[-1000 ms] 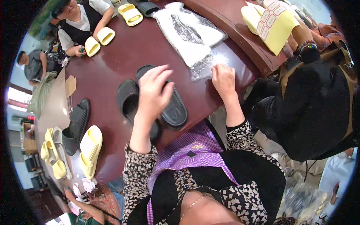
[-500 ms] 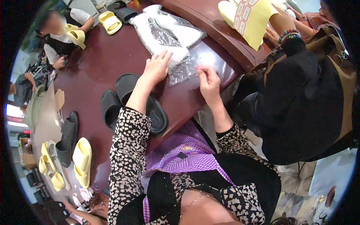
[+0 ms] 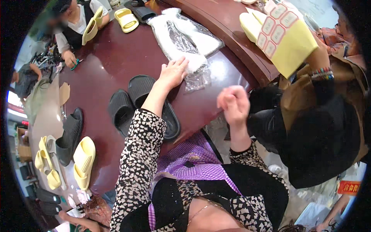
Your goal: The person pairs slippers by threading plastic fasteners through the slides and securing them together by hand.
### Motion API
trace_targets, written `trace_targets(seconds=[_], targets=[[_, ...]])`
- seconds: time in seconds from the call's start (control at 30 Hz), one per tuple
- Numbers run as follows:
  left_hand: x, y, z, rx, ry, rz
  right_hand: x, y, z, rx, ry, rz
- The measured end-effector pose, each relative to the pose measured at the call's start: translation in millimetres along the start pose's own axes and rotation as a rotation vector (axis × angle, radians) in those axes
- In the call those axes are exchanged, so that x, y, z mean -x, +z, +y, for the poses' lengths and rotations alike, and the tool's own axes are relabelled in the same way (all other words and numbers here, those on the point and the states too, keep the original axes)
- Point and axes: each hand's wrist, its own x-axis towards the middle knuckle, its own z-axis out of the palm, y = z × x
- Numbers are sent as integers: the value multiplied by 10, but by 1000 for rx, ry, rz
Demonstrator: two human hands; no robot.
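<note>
My left hand [image 3: 174,73] lies with fingers stretched on the near end of a clear plastic bag [image 3: 198,79]. Inside the bag are two long white shapes [image 3: 197,38] whose kind I cannot make out. My right hand [image 3: 235,104] is held up near the table's edge, apart from the bag, slightly blurred. Its fingers are curled closed, and anything small in them is hidden. Below my left wrist, partly covered by my forearm, sits a pair of black ribbed slide sandals [image 3: 140,86].
Yellow slides [image 3: 84,162] and a black slide [image 3: 70,133] stand at the table's left. Another yellow slide [image 3: 126,20] is at the back. Across the table a person [image 3: 79,23] holds yellow slides. At right, a co-worker's arm [image 3: 320,63] reaches by a yellow sheet [image 3: 295,42].
My right hand has pulled away from the bag toward me and to the right, its fingers curling in. My left hand stays on the bag. The co-worker's yellow sheet has shifted.
</note>
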Motion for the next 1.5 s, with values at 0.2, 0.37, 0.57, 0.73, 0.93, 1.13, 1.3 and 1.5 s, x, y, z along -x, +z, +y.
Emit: trace_targets(seconds=[0.2,0.37,0.57,0.73,0.93,1.13,1.3,1.5], targets=[[-41,12,-5,87,1,-2,21,-88,-532,-50,-193,-120],[-67,70,15,106,-4,5,39,-113,-568,-44,-245,-119],[-56,61,-7,87,-102,-61,114,-242,-928,-155,-274,-12],[-49,85,22,102,-86,-17,166,-333,-1224,-213,-347,-180],[214,-161,-57,232,20,564,113,-251,-1270,-233,-378,-253],[1013,-1084,655,914,-41,735,86,-302,-1164,-313,-359,-330],[1637,-1258,1089,1043,133,363,18,-20,-1064,-343,-318,-350],[1888,-1084,1015,1093,171,181,-91,160,-1070,-318,-317,-456]])
